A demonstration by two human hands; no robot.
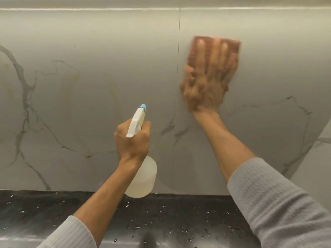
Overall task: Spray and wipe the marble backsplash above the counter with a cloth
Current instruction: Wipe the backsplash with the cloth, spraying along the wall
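Marble backsplash [89, 86], pale grey with dark veining, filling the upper and middle field above the counter [53, 208]; a thin vertical seam [178, 68] divides it into two slabs. A reddish-brown cloth [234, 49] lies flat against the right-hand slab, just right of the seam and high on the wall, well above the counter. The right hand [206, 81] is spread over the cloth with fingers extended and pointing upward, palm toward the stone, pressing the cloth to the surface rather than curling round it; hand and cloth are both blurred, so the finer lie of the thumb cannot be told. Lower and left of the seam, the left hand [132, 140] grips the neck of a translucent spray bottle [143, 179], fingers wrapped round it beneath the white trigger head, whose blue nozzle tip [143, 106] points up toward the backsplash. The bottle is held in the air, apart from the wall, its rounded body hanging below the wrist in front of the line where stone meets counter. The counter is black and glossy, scattered with water droplets [161, 212]. Both forearms are bare to pushed-up light grey ribbed sleeves [277, 203]. A veined side wall [318, 158] meets the backsplash at far right.
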